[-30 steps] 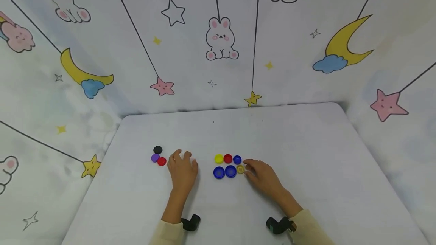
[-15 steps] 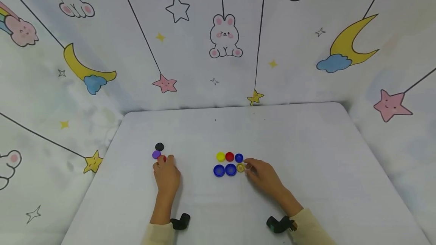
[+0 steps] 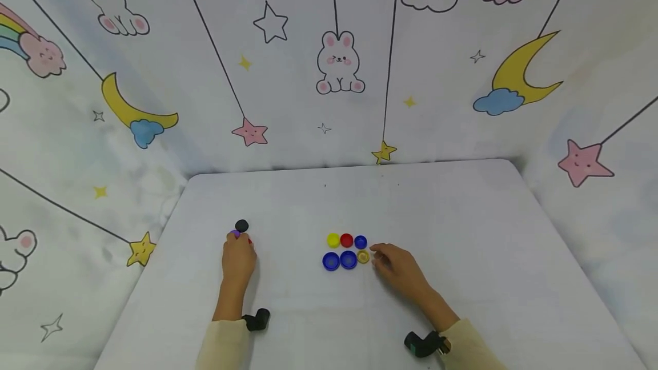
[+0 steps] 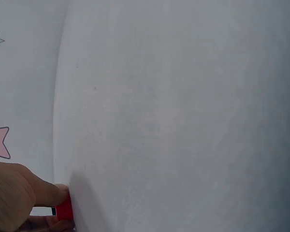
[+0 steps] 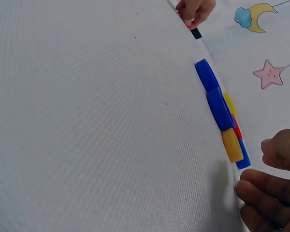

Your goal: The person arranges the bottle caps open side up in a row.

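My left hand (image 3: 239,261) is at the small group of caps on the left. In the left wrist view, its thumb and a finger pinch a red cap (image 4: 64,209) by its edges. A purple cap (image 3: 235,233) shows partly beyond the fingers, with a black cap (image 3: 241,225) just behind it. My right hand (image 3: 403,270) rests on the table beside the middle group, fingers loosely bent around nothing. Nearest it are a small blue cap (image 3: 360,242) and a gold-yellow cap (image 3: 362,256); the fingertips look slightly apart from both.
The middle group also has a yellow cap (image 3: 333,240), another red cap (image 3: 346,240) and two larger blue caps (image 3: 331,261) in two rows. They lie on a white table (image 3: 462,210). Behind rises a wall cloth (image 3: 288,96) printed with cartoons.
My left hand has moved left from the space between the groups to the left caps and now pinches the red one. The right hand has stayed in place.
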A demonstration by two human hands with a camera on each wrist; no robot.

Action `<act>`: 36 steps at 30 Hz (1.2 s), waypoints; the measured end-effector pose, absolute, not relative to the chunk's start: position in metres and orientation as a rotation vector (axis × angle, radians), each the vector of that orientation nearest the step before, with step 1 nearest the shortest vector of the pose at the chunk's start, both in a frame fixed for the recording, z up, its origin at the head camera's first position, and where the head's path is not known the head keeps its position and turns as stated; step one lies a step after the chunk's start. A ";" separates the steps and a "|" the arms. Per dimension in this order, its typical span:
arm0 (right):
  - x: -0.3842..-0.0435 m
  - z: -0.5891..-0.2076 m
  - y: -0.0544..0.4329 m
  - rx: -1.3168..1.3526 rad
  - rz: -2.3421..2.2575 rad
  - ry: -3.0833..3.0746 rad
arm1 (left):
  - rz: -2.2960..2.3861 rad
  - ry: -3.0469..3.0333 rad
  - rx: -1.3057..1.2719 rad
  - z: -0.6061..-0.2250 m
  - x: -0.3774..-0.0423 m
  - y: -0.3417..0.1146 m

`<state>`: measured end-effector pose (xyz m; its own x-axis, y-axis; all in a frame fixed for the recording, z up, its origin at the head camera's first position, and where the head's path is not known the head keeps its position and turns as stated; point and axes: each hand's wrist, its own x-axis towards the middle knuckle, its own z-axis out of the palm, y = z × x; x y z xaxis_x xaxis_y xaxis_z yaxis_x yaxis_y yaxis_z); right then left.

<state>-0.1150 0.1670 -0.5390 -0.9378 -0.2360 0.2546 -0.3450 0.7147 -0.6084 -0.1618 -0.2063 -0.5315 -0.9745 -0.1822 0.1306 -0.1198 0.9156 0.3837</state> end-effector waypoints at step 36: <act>-0.106 -0.541 0.158 0.486 1.080 -2.779 | -1.041 -2.833 -0.109 -0.517 -0.127 -0.128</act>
<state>-0.1061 0.1580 -0.5412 -0.9412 -0.2518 0.2253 -0.3379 0.6938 -0.6359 -0.1272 -0.1284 -0.5174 -0.9900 0.0255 0.1389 0.1093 0.7607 0.6398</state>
